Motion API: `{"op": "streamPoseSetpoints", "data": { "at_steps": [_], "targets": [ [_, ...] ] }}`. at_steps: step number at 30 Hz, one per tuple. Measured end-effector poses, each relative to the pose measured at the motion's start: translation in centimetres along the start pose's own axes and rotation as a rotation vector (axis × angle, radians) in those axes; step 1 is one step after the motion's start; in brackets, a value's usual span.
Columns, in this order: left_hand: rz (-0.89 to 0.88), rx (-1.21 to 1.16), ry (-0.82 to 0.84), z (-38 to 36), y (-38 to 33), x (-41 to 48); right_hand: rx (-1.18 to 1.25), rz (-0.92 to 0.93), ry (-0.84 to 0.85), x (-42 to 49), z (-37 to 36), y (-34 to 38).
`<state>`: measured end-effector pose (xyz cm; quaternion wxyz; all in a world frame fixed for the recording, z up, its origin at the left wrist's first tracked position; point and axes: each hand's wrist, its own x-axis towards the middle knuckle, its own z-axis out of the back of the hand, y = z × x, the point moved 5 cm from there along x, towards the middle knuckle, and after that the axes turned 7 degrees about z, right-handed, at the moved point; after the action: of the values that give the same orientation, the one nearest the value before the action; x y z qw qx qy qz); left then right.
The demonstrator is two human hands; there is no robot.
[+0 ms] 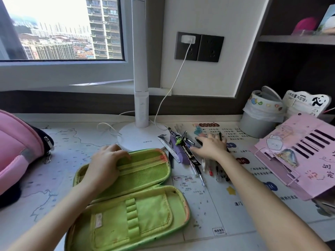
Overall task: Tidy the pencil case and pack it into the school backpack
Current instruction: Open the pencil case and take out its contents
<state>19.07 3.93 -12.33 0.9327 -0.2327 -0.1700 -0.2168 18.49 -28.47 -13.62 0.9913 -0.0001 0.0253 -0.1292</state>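
Note:
A green pencil case (137,201) lies unzipped and spread flat on the desk, both halves empty. My left hand (104,163) presses on the left end of its far half, fingers curled over the rim. To its right lies a heap of pens, a ruler and a compass (183,149). My right hand (211,145) rests flat on that heap, fingers spread, with nothing lifted. A pink backpack (16,147) sits at the left edge, only partly in view.
A white desk lamp (140,136) stands just behind the case, its cable running to a wall socket (198,47). A small lined bin (261,115) and a pink paper folder (301,154) stand at the right. A printed map mat (72,153) covers the desk.

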Motion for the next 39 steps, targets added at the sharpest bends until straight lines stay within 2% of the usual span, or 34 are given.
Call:
{"op": "streamPoseSetpoints", "data": {
  "at_steps": [4,8,10,14,20,24,28,30,32,36,39],
  "targets": [
    [0.009,-0.014,0.011,-0.1,-0.2,0.0,0.064,0.04,0.109,1.1,-0.5,0.8],
    [0.003,-0.008,0.013,0.1,-0.4,-0.1,0.04,0.074,0.089,1.5,0.0,1.7],
    [0.0,-0.005,0.008,0.2,-0.4,-0.3,-0.033,0.059,0.027,1.5,0.7,2.0],
    [-0.028,0.037,-0.007,0.5,-0.1,-0.6,-0.082,0.001,-0.231,0.9,2.0,2.1],
    [-0.089,0.015,-0.077,2.1,0.4,-1.5,0.232,-0.205,-0.401,-0.8,2.2,0.0],
    [-0.129,-0.012,-0.017,2.9,-0.1,-3.0,0.501,-0.234,-0.43,-3.4,2.5,-0.5],
    [-0.187,-0.071,0.118,3.8,-1.0,-5.7,0.906,-0.103,-0.393,-7.2,2.9,-0.1],
    [-0.236,-0.075,0.241,3.6,-1.3,-7.5,1.121,-0.025,-0.311,-9.5,3.2,0.6],
    [-0.313,0.015,0.288,3.2,-1.6,-9.4,1.267,0.043,-0.226,-11.5,3.1,1.4],
    [-0.375,0.211,0.294,3.1,-2.0,-10.8,1.273,0.224,-0.11,-14.7,3.0,3.2],
    [-0.342,0.223,0.412,3.2,-2.6,-10.9,1.283,0.348,-0.045,-17.3,3.1,5.0]
  ]
}}
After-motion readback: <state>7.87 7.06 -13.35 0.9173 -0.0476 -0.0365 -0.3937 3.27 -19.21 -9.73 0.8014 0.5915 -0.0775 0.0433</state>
